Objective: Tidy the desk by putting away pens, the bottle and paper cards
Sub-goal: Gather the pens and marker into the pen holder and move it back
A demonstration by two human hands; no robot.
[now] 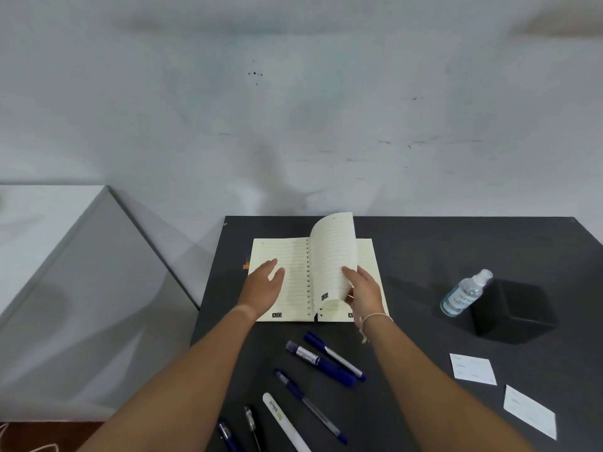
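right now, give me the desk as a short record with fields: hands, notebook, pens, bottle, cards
left hand: left hand rests flat on the left page
right hand: right hand pinches a curled page
notebook: notebook lies open on the desk
pens: six pens loose near the front edge
bottle: spray bottle leans on a black holder
cards: two paper cards at the right

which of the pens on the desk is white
The white pen, lying near the front edge between the black pen and a clear blue-capped one; the others are blue or black.
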